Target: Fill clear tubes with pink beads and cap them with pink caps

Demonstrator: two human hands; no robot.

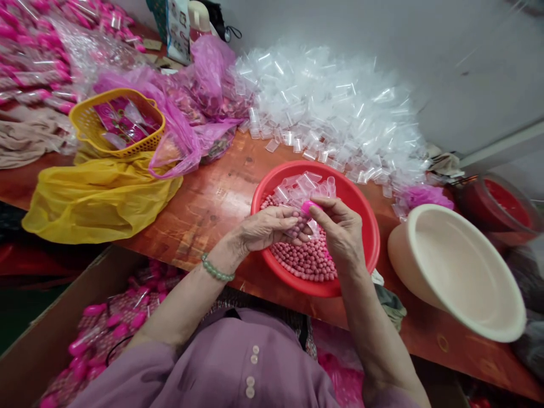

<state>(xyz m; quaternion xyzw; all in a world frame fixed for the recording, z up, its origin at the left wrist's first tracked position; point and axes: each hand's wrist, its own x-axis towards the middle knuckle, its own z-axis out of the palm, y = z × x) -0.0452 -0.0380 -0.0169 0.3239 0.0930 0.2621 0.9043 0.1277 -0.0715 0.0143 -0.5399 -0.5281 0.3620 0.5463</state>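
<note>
Over a red basin [373, 226], my left hand [267, 226] is closed around a small clear tube filled with pink beads [296, 224]. My right hand [342, 226] pinches a bright pink cap [309, 207] at the tube's upper end; whether the cap is fully seated I cannot tell. Below my hands the basin holds many round pink beads [300, 260]. Several empty clear tubes [304, 186] lie on the beads toward the basin's far side. My fingers hide part of the filled tube.
A large heap of clear tubes [331, 102] lies behind the basin. To the right a cream basin [467, 272] stands tilted. A yellow basket [117, 122] and yellow plastic bag [102, 195] sit at left. Below the table edge, a cardboard box [63, 309] holds pink-capped filled tubes.
</note>
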